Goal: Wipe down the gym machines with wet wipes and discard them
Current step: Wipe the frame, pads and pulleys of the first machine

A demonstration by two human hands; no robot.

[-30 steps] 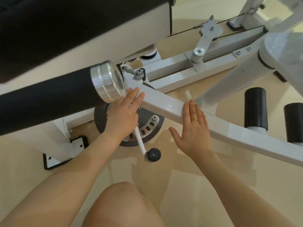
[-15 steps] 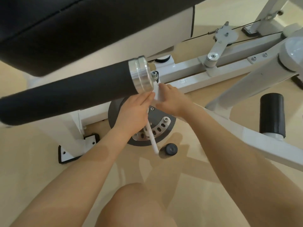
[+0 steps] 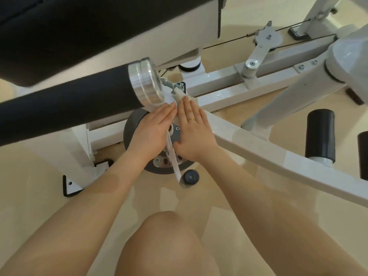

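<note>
A white gym machine has a long white arm bar [image 3: 278, 156] slanting down to the right. My right hand [image 3: 194, 129] lies flat on the bar's upper end, fingers together, pressing a white wet wipe [image 3: 184, 96] whose edge shows past the fingertips. My left hand [image 3: 152, 132] lies flat beside it, fingers extended, touching the machine just under the silver end cap [image 3: 146, 82] of a black foam roller [image 3: 65, 108]. Nothing shows in the left hand. Most of the wipe is hidden under my right fingers.
A grey adjustment disc [image 3: 159, 168] with a white lever and black knob [image 3: 191, 177] sits under my hands. Black seat padding [image 3: 79, 30] fills the top left. White base rails, a cable pulley [image 3: 266, 39] and black foot rollers [image 3: 320, 134] lie to the right. My knee [image 3: 165, 246] is below.
My right hand slid with the wipe up the bar from its middle to the top end by the roller cap, and now lies flat there. My left hand stayed in place.
</note>
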